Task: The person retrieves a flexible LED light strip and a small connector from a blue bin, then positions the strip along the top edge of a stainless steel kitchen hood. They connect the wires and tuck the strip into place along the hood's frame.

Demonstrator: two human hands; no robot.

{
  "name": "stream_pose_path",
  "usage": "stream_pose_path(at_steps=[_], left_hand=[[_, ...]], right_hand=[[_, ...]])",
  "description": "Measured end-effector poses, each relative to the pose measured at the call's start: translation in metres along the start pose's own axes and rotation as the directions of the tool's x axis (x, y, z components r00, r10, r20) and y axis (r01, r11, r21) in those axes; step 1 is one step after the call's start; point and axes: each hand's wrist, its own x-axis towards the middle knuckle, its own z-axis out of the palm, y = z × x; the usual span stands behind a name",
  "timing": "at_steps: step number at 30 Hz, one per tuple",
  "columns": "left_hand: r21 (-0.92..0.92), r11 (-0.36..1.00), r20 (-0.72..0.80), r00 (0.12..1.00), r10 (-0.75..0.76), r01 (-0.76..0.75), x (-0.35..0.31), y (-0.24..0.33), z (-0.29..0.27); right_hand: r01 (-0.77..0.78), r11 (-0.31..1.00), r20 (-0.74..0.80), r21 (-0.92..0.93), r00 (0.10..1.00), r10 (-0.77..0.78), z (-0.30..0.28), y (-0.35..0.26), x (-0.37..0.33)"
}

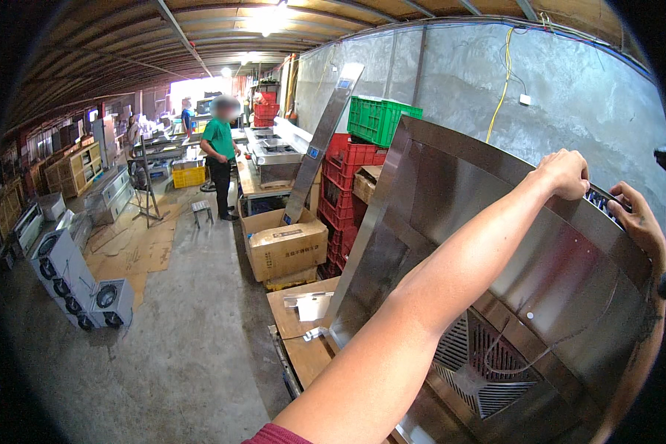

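Large brushed stainless-steel hood housing with slatted vents (544,285) stands tilted below both hands, its long upper rim running beneath the left hand toward the right one. The left hand (566,175) sits at the end of a bare forearm reaching up and across to the right; its wrist is bent, the knuckles are uppermost and the fingers curl together at the rim. Their tips are hidden, so I cannot tell whether they clamp anything. Just right of it and slightly lower, the right hand (640,218) has its fingers bent and spread apart, pointing back toward the left hand; whether they grip the rim, I cannot tell. Its forearm rises along the right side of the view. Between the hands, a small bluish, ridged piece (601,200) shows at the rim, too small to make out. Well left of the left hand are a green plastic crate (381,120) and, lower, stacked red plastic crates (338,196).
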Motion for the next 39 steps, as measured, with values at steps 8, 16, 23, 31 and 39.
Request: stream_pose_path(at_steps=[8, 16, 23, 31, 39], left_hand=[[0.01, 0.999, 0.002, 0.999, 0.041, -0.041, 0.007, 0.005, 0.005], [-0.015, 1.0, 0.035, 0.999, 0.006, -0.005, 0.004, 0.007, -0.001], [0.0, 1.0, 0.004, 1.0, 0.009, -0.009, 0.0, -0.003, -0.003], [-0.002, 1.0, 0.005, 1.0, -0.02, 0.02, -0.002, 0.0, -0.002], [-0.025, 0.999, 0.046, 0.999, -0.018, 0.02, -0.009, 0.01, -0.012]], right_hand=[[0.003, 0.998, 0.002, -0.057, 1.0, -0.003, -0.011, -0.006, -0.008], [-0.028, 0.998, 0.015, -0.048, 0.999, 0.029, -0.01, -0.019, -0.01], [-0.007, 1.0, 0.028, -0.013, 1.0, 0.007, -0.003, -0.016, -0.003], [0.01, 1.0, -0.002, -0.009, 1.0, -0.01, -0.001, -0.007, -0.002], [-0.009, 0.998, 0.033, 0.059, 0.999, 0.007, -0.006, -0.006, -0.004]])
